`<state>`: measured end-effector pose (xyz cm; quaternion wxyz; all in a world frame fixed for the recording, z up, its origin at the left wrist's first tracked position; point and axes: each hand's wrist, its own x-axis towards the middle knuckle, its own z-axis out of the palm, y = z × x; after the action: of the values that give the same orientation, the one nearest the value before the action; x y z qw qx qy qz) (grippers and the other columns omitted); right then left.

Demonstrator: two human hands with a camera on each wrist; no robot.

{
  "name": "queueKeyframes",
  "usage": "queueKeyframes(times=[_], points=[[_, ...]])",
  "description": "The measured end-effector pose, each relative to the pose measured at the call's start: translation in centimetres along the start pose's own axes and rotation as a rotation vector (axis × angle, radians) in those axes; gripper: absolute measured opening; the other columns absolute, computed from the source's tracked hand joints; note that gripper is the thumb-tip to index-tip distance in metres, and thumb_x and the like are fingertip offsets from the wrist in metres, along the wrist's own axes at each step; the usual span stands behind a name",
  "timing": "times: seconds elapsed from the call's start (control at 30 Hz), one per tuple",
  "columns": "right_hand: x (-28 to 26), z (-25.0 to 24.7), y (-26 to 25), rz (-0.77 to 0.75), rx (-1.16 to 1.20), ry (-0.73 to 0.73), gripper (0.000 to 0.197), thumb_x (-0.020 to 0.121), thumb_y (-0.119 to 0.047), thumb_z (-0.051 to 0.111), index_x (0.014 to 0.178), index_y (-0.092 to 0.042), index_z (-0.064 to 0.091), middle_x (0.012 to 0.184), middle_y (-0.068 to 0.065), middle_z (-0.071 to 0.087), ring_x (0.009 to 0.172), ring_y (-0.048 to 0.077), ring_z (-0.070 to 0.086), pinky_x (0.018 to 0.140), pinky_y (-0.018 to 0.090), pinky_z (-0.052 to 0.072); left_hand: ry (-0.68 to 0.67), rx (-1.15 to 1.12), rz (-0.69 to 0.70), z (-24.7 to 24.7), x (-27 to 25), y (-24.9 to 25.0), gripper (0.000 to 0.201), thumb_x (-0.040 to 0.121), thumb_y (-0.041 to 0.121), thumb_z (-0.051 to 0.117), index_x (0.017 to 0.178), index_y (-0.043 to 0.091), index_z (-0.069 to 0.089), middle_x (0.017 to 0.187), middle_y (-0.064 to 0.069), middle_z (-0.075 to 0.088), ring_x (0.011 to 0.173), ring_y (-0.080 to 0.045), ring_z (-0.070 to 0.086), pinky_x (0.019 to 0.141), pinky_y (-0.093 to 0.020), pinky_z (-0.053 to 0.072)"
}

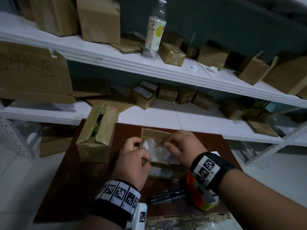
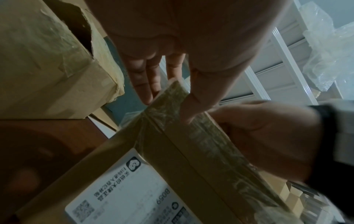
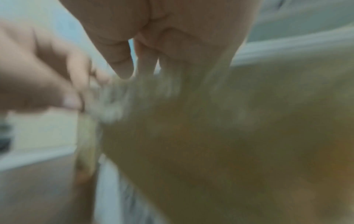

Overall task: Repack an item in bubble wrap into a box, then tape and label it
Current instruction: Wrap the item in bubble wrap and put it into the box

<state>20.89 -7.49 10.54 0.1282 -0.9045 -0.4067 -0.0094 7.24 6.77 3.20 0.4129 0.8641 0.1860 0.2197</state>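
Head view shows the bubble-wrapped item sunk in the small cardboard box between both hands, left hand pinching the near flap, right hand pinching the far flap; fold each flat before taping.

A white shipping label on the small cardboard box is showing the number "8059", a QR code and lines of Chinese print too small to read. Handwritten strokes on the cardboard sheet hanging from the shelf are staying illegible.
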Motion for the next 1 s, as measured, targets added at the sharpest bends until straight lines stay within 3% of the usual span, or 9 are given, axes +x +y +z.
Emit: queueKeyframes(times=[0.1,0.17,0.23,0.33,0.43,0.57,0.7,0.87,1.0], points=[[-2.1,-0.4,2.0,0.194,0.11,0.256,0.028,0.088,-0.035,0.067,0.114,-0.026,0.067,0.109,-0.006,0.053,0.106,0.014,0.052,0.095,0.028,0.042,-0.011,-0.021,-0.001,-0.4,-0.2,0.1,0.028,0.074,0.01,0.077,0.064,0.031,0.063,0.143,0.018,0.039,0.118,-0.011,0.052,0.094,-0.036,0.051],[-3.6,0.4,2.9,0.379,0.207,0.248,0.045,0.087,-0.036,0.07,0.128,-0.022,0.059,0.123,-0.001,0.055,0.115,0.017,0.054,0.102,0.032,0.044,-0.036,0.003,-0.005,-0.7,-0.3,0.4,0.026,0.078,0.01,0.076,0.068,0.031,0.065,0.143,0.014,0.045,0.125,-0.013,0.048,0.102,-0.036,0.046],[-4.9,1.6,3.4,0.492,0.416,0.18,0.061,0.083,-0.048,0.071,0.137,-0.026,0.051,0.133,-0.001,0.059,0.119,0.016,0.057,0.105,0.04,0.048,-0.04,0.028,0.0,-0.9,-0.5,0.6,0.023,0.081,0.011,0.074,0.071,0.031,0.067,0.14,0.013,0.05,0.126,-0.013,0.045,0.104,-0.033,0.043],[-6.0,2.5,3.3,0.489,0.52,0.146,0.081,0.076,-0.063,0.068,0.146,-0.034,0.039,0.138,-0.006,0.057,0.124,0.014,0.057,0.104,0.041,0.05,-0.049,0.036,0.016,-1.0,-0.9,0.6,0.02,0.083,0.013,0.073,0.075,0.031,0.069,0.138,0.016,0.052,0.125,-0.01,0.045,0.103,-0.031,0.044],[-6.0,2.3,3.0,0.483,0.428,0.122,0.086,0.082,-0.051,0.072,0.153,-0.03,0.027,0.143,-0.003,0.054,0.127,0.016,0.056,0.103,0.036,0.05,-0.055,0.035,0.048,-1.1,-1.0,0.4,0.021,0.084,0.013,0.072,0.076,0.032,0.066,0.136,0.017,0.054,0.126,-0.008,0.045,0.105,-0.028,0.041],[-5.8,2.2,2.5,0.443,0.296,0.079,0.079,0.082,-0.056,0.069,0.149,-0.028,0.036,0.135,0.0,0.062,0.118,0.015,0.062,0.095,0.024,0.051,-0.116,0.04,0.075,-0.7,-1.1,0.0,0.021,0.086,0.017,0.073,0.079,0.03,0.058,0.142,0.02,0.051,0.139,-0.001,0.037,0.112,-0.025,0.036],[-5.6,1.7,1.6,0.393,0.183,0.03,0.07,0.085,-0.057,0.065,0.144,-0.024,0.045,0.127,0.0,0.066,0.111,0.017,0.065,0.087,0.019,0.048,-0.149,0.13,0.066,-0.1,-1.1,-0.1,0.019,0.086,0.02,0.072,0.083,0.031,0.056,0.138,0.018,0.057,0.134,-0.004,0.047,0.104,-0.021,0.04],[-5.8,2.3,2.0,0.368,0.155,0.031,0.08,0.081,-0.064,0.064,0.146,-0.025,0.042,0.13,-0.001,0.065,0.116,0.018,0.063,0.097,0.028,0.051,-0.125,0.161,-0.001,-0.1,-0.8,0.1,0.019,0.086,0.026,0.071,0.083,0.035,0.054,0.12,0.016,0.064,0.105,-0.008,0.063,0.087,-0.029,0.052],[-6.0,2.6,2.5,0.37,0.218,0.071,0.082,0.078,-0.06,0.071,0.147,-0.027,0.042,0.13,-0.004,0.065,0.114,0.015,0.064,0.097,0.031,0.053,-0.047,0.13,-0.006,0.1,-0.7,0.3,0.025,0.078,0.023,0.079,0.08,0.032,0.056,0.114,0.014,0.046,0.105,-0.012,0.054,0.088,-0.027,0.049]])
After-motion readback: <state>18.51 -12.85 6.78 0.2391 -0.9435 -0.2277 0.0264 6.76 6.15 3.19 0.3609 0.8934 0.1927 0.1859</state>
